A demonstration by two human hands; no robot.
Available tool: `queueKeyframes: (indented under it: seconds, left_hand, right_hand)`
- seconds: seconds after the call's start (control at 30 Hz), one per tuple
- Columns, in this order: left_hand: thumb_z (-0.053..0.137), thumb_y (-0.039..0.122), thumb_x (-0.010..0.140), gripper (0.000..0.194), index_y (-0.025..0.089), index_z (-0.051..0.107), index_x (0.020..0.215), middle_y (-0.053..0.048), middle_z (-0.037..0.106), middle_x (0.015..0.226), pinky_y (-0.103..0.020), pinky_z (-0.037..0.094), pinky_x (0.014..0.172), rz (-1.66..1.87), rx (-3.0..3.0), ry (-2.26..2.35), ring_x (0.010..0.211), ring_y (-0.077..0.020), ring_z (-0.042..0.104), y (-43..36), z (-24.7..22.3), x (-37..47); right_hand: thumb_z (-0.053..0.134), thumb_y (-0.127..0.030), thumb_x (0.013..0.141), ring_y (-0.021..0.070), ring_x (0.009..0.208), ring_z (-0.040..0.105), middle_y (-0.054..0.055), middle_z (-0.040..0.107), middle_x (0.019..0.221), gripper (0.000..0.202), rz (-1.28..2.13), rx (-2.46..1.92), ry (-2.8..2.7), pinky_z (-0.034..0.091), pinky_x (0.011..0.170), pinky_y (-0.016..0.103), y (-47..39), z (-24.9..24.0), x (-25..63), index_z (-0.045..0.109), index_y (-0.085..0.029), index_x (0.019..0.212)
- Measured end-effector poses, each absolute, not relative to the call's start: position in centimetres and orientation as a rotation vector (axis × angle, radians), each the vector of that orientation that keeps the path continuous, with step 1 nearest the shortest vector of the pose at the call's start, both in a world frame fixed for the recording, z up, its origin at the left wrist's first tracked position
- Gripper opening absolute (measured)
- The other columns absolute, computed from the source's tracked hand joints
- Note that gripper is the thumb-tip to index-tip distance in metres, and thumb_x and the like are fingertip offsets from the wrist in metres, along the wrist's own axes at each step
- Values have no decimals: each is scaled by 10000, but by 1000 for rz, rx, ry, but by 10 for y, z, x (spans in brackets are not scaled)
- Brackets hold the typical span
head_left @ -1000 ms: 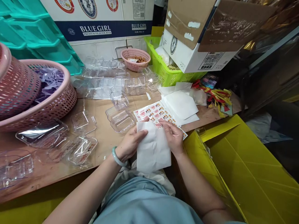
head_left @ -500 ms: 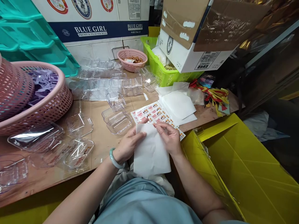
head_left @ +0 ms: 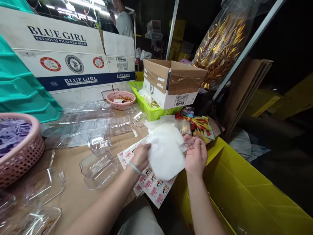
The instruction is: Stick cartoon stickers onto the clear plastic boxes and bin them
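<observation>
My left hand (head_left: 141,156), with a pale bangle at its wrist, is closed on the left edge of a white, translucent sheet or flat bag (head_left: 166,158). That white piece hangs over a sticker sheet (head_left: 156,187) printed with cartoon figures and pink marks. To its right, my right hand (head_left: 195,156) has its palm turned up and its fingers curled around a small clear plastic piece (head_left: 188,143) with faint pinkish marks. Its exact kind is too blurred to make out. Several clear plastic boxes (head_left: 99,169) lie to the left of my hands.
A pink basket (head_left: 36,143) of purple pieces stands at the left, a smaller pink basket (head_left: 122,103) at the back. Behind lie a green basket (head_left: 156,113), an open carton (head_left: 176,93) and ribbons (head_left: 195,122). A yellow box (head_left: 244,182) sits right. A person (head_left: 124,23) is far behind.
The view has tilted up. My hands have moved apart: the left keeps hold of white material, while the right has turned palm up with a small clear piece in its fingers.
</observation>
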State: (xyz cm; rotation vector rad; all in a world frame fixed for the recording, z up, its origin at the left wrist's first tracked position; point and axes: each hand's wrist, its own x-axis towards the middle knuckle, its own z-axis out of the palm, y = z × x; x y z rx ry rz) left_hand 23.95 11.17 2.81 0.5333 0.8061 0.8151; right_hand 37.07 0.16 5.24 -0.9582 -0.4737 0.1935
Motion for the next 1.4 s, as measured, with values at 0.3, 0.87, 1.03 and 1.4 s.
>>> queueKeyframes:
  seconds: [0.3,0.87,1.03,1.4]
  left_hand:
    - [686,140,704,502,179,547,1184,-110,592,1300,-353,358,1095,984,813,909,1330,-233,445,133,26,309]
    - [737,339,747,228,167,731,896,-57,700,1000,-256,494,808,957,605,814,920,-163,626,44,28,78]
    - [701,362,775,227,168,725,892,-66,696,989,-314,493,867,915,710,802,971,-193,616,40,28,61]
    - [649,313,807,310,230,638,1106,-129,564,1265,-536,294,1075,1126,2105,1415,1229,-335,432,57,-2,17]
  right_hand:
    - [613,-554,778,212,862,670,98,731,885,405,418,-1327,-629,504,804,348,72,-1,395,666,-157,836]
    - [768,-318,736,282,1315,462,56,558,1377,558,307,-1234,-1637,288,1141,522,15,4,224,578,-316,1261]
    - [677,-418,808,177,895,647,63,666,1084,438,1040,-1237,-1051,530,799,333,25,14,223,596,-243,1202]
    - [817,-349,646,87,639,582,-33,672,765,241,1136,-1083,-589,501,608,221,56,26,231,677,-216,790]
